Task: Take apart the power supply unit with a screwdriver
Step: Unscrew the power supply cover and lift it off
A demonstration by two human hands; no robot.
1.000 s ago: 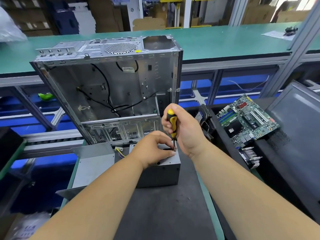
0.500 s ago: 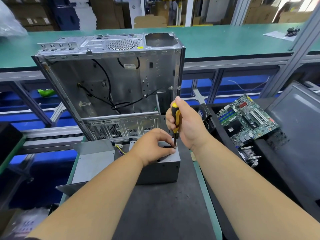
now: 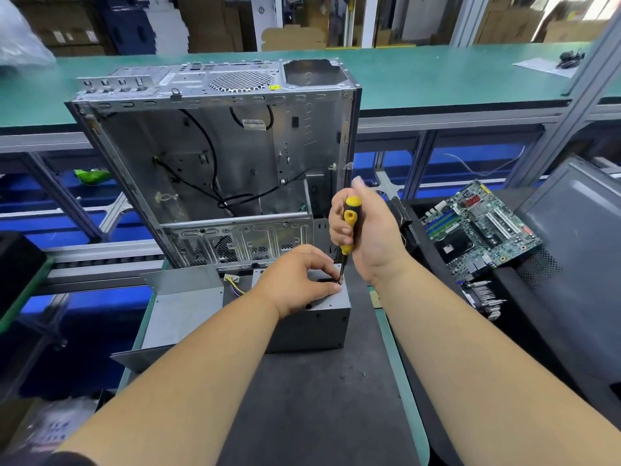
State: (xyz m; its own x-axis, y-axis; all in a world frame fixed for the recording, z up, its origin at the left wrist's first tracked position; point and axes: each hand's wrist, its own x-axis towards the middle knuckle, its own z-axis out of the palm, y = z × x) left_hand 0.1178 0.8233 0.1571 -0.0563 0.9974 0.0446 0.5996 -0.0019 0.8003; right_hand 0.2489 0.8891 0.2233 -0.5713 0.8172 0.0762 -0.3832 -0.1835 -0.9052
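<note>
While the open computer case [image 3: 215, 163] stands upright at the back of the dark surface [image 3: 312, 398], much of the grey power supply unit [image 3: 316, 326] just in front of it is hidden under the person's left forearm and hand, so only its near side wall and right top corner show. To its left lies a loose grey metal panel [image 3: 183, 311], its near corner hanging past the mat's edge, with a bundle of coloured wires [image 3: 235, 285] between panel and unit. On the right, a motherboard [image 3: 480, 227] rests on a dark bin, and a dark case side panel [image 3: 578, 274] is cut off by the frame edge.

The right hand [image 3: 366, 237] is curled around the yellow-and-black handle of the screwdriver [image 3: 347, 230], held nearly upright with its tip down at the unit's top right corner. The left hand [image 3: 299, 280] rests on top of the unit, its thumb and fingertips pinched together right at the tip; whether they hold a screw or the shaft is too small to tell.
</note>
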